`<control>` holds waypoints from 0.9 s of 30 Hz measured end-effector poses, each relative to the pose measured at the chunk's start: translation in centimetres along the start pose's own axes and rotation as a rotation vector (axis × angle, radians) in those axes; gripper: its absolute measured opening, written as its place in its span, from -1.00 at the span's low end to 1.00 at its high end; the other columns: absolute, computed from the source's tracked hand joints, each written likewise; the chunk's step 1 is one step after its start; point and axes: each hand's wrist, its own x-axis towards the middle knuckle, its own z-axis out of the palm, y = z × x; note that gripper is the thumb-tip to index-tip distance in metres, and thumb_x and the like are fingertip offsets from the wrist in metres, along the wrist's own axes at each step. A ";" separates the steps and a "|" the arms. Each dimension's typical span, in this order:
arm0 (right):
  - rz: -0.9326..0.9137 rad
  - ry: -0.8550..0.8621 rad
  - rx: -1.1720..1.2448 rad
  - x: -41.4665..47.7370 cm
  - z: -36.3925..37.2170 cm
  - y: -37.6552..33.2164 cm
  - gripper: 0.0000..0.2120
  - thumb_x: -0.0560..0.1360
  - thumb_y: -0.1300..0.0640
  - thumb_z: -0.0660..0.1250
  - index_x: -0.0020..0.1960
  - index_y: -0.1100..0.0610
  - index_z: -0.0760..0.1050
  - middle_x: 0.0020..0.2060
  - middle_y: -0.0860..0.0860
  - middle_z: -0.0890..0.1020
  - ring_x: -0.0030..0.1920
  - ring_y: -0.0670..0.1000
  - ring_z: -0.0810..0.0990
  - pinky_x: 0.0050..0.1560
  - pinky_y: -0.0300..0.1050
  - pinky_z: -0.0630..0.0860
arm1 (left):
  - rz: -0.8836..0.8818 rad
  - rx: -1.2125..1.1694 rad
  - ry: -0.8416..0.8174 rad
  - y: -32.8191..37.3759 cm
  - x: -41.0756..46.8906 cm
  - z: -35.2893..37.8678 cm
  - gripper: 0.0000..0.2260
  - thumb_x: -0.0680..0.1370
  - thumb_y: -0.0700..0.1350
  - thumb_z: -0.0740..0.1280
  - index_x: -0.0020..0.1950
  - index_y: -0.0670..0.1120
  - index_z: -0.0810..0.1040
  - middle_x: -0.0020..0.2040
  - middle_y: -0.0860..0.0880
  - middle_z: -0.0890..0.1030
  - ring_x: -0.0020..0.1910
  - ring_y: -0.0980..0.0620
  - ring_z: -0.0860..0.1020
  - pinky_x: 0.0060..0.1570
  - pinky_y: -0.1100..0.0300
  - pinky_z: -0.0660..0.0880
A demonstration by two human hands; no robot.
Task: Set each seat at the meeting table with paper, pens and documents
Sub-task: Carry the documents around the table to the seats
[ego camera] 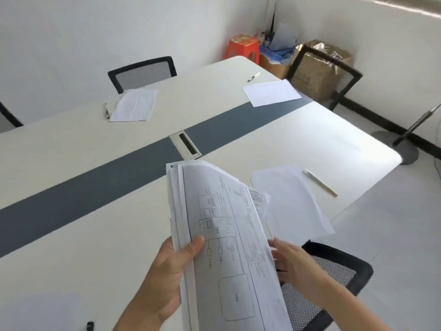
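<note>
White-walled meeting room, seen over a cream meeting table (71, 187) with a grey centre strip and a cable hatch (186, 145). Stack of printed documents (226, 235), top sheet a wiring diagram, held tilted above the table's near edge. Left hand (167, 271) grips the stack's left edge, thumb (193, 247) pressed on top, the other fingers hidden beneath. Right hand (293, 259) lies at the stack's right edge with fingers straight and close together; contact with the paper cannot be told.

Just beyond the stack, a small printed sheet (259, 199) overlaps a blank sheet (293, 201), with a pen (319, 182) lying apart to its right. Near mesh chair (338, 271) stands below the right hand.

On the far side, a second blank sheet (133, 105) lies with a pen (106, 112) beside it, before a mesh chair (143, 72). At the table's end, a third sheet (272, 93) and pen (253, 77) lie near another chair (324, 75). In the corner stand a red stool (242, 48) and cardboard boxes (274, 64).
</note>
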 end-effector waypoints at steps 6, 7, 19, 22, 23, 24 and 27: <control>-0.129 0.177 0.350 -8.2 -6.8 2.0 -0.63 0.36 0.18 0.45 0.11 0.35 0.58 0.00 0.30 0.69 -0.10 0.25 0.70 -0.14 0.07 0.65 | -0.028 0.119 -0.162 -3.5 -0.9 9.6 -0.74 0.37 -0.17 0.38 0.04 -0.16 0.65 -0.03 -0.14 0.73 -0.09 -0.09 0.71 -0.15 0.04 0.66; -0.169 0.236 0.362 -9.6 -8.6 2.2 -0.65 0.34 0.18 0.45 0.07 0.35 0.58 -0.05 0.29 0.70 -0.14 0.24 0.71 -0.18 0.05 0.66 | -0.038 0.131 -0.175 -4.5 -1.3 11.4 -0.68 0.38 -0.15 0.37 0.11 -0.18 0.62 0.01 -0.17 0.72 -0.04 -0.13 0.70 -0.05 -0.04 0.65; -0.488 0.773 0.400 -23.6 -29.7 9.2 -0.59 0.16 -0.03 0.62 -0.17 0.25 0.65 -0.16 0.22 0.73 -0.21 0.21 0.73 -0.30 -0.01 0.67 | -0.214 0.256 -0.383 -18.1 -5.5 31.5 -0.65 0.48 -0.07 0.31 0.20 -0.20 0.60 0.13 -0.23 0.67 0.12 -0.24 0.63 0.27 -0.19 0.44; -0.500 0.832 0.426 -24.9 -33.3 9.8 -0.29 -0.10 -0.28 0.65 -0.19 0.24 0.67 -0.18 0.21 0.73 -0.19 0.23 0.73 -0.21 0.08 0.68 | -0.240 0.295 -0.429 -19.5 -5.4 35.4 -0.64 0.47 -0.08 0.33 0.20 -0.22 0.59 0.11 -0.25 0.67 0.11 -0.26 0.64 0.23 -0.19 0.48; -0.505 0.839 0.436 -25.0 -34.4 9.7 -0.29 -0.08 -0.28 0.64 -0.18 0.25 0.67 -0.17 0.22 0.73 -0.17 0.25 0.73 -0.16 0.12 0.67 | -0.245 0.307 -0.447 -19.9 -5.2 36.5 -0.64 0.48 -0.07 0.33 0.21 -0.22 0.59 0.11 -0.25 0.67 0.10 -0.26 0.64 0.21 -0.18 0.49; -0.511 0.843 0.450 -25.1 -35.5 9.5 -0.35 -0.01 -0.24 0.65 -0.18 0.26 0.67 -0.17 0.22 0.73 -0.15 0.25 0.73 -0.13 0.13 0.66 | -0.248 0.318 -0.457 -20.2 -4.8 37.6 -0.64 0.48 -0.08 0.33 0.21 -0.22 0.59 0.11 -0.25 0.67 0.10 -0.26 0.64 0.19 -0.17 0.50; -0.541 0.876 0.550 -24.5 -38.9 8.6 -0.67 0.30 0.01 0.55 -0.20 0.30 0.63 -0.19 0.20 0.74 -0.23 0.15 0.74 -0.30 -0.03 0.67 | -0.249 0.347 -0.460 -21.0 -2.9 40.9 -0.62 0.46 -0.07 0.36 0.22 -0.22 0.57 0.11 -0.26 0.67 0.09 -0.27 0.64 0.19 -0.19 0.51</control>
